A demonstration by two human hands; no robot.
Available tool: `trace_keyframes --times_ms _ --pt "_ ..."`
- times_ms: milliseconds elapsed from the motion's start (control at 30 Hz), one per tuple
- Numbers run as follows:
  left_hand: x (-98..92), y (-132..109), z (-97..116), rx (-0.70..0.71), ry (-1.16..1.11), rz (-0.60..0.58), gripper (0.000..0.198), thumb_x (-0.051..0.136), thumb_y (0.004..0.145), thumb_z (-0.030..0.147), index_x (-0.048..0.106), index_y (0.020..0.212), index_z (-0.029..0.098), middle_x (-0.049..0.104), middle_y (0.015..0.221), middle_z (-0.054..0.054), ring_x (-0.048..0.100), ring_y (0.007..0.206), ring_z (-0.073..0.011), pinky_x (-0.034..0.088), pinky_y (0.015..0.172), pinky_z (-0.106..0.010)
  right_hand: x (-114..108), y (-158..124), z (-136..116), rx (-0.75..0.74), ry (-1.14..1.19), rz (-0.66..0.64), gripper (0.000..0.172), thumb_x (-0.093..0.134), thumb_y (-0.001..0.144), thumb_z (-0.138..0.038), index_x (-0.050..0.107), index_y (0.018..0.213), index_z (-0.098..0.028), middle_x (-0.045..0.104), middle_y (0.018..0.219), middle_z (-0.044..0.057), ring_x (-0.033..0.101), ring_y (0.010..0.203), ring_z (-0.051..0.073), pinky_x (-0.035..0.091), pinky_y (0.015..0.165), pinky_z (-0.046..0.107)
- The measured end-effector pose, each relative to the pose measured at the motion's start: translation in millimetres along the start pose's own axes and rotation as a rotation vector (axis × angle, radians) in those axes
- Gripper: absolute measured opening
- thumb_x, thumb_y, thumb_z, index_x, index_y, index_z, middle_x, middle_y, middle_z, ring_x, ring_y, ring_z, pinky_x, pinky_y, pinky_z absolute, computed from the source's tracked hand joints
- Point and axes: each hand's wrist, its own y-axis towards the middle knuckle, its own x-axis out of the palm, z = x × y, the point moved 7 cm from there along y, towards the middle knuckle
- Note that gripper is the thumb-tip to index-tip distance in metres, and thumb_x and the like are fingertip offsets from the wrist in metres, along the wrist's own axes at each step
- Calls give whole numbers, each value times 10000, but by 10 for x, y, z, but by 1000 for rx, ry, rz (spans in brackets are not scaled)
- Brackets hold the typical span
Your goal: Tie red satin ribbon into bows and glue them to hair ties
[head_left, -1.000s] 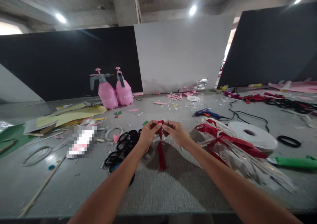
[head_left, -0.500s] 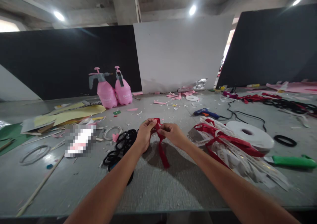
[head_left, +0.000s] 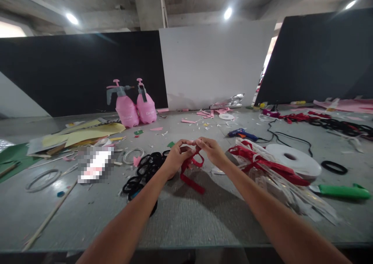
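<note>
Between my hands, over the middle of the table, is a red ribbon (head_left: 192, 183) with a loop at the right and a loose tail hanging toward me. My left hand (head_left: 178, 157) pinches the ribbon's gathered part. The fingertips of my right hand (head_left: 211, 150) are closed at the top of the loop, against the left fingertips. Black hair ties (head_left: 145, 168) lie in a heap just left of my left hand. To the right of my right hand sits a bundle of red and white ribbons (head_left: 262, 161), partly in clear plastic.
A white ribbon spool (head_left: 303, 161), a green-handled knife (head_left: 344, 191) and a black ring (head_left: 334, 167) are at the right. Behind them lies a blue glue gun (head_left: 242, 134) with its cord. Two pink spray bottles (head_left: 127, 111) stand at the back left, near paper sheets (head_left: 93, 133).
The red ribbon now forms an open loop at the right, and its tail has swung rightward. My right hand has moved slightly up and right, its fingertips meeting the left ones.
</note>
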Motion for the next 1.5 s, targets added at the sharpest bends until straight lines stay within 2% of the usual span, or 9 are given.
trace_keyframes --times_ms 133,300,400,600,733,967,1100,1233,1500 --pt "-11 -25 42 -22 22 -2 440 650 720 433 436 1042 224 508 599 80 488 367 -72 386 353 -174 -1 -19 166 226 223 -79 345 655 712 -475 554 646 -152 467 546 -50 413 495 67 353 521 217" --pt "-13 -17 165 -6 139 -30 443 641 724 448 462 1058 217 509 608 70 440 359 -49 314 328 -146 151 -140 106 373 444 -199 390 566 771 -533 587 788 -144 578 685 16 552 549 109 435 516 242" --pt "-40 27 289 20 212 -32 454 636 727 456 483 1079 214 507 615 65 376 337 -31 258 316 -146 183 -152 6 376 467 -300 363 609 764 -477 515 649 -145 450 519 -47 412 371 56 313 367 196" --pt "35 127 318 -81 224 -192 345 608 745 482 613 765 138 391 493 53 284 365 -26 158 358 -179 -145 -56 -150 285 702 -104 388 646 741 -438 403 584 -179 360 497 -74 287 365 32 200 332 173" --pt "77 171 268 -109 -37 -161 287 628 749 410 530 666 152 375 508 57 232 370 -19 129 373 -182 -263 -75 -144 282 769 47 345 647 727 -453 445 635 -190 443 553 -39 392 457 70 233 348 165" --pt "62 291 234 -91 -571 19 250 593 760 333 474 631 155 455 585 36 386 438 -45 296 391 -182 -269 -45 -199 188 905 199 206 596 763 -446 569 800 -245 620 1089 6 574 801 132 403 448 175" --pt "-74 297 129 -51 -773 246 153 601 742 309 544 713 170 627 794 -20 604 725 -127 493 631 -259 -219 -75 -65 200 965 324 272 626 725 -492 574 765 -228 648 987 0 469 545 71 310 340 155" --pt "-104 263 46 4 -884 264 132 579 764 298 542 699 189 654 847 -15 613 942 -167 487 839 -335 -50 -122 117 261 884 387 310 653 705 -491 538 730 -203 606 714 -19 342 411 41 266 316 156" --pt "-38 292 -88 -30 -598 211 192 669 714 311 584 781 152 581 667 21 534 534 -83 453 563 -228 147 -80 176 205 577 345 280 678 695 -418 621 813 -170 583 612 -14 491 443 78 404 372 198"
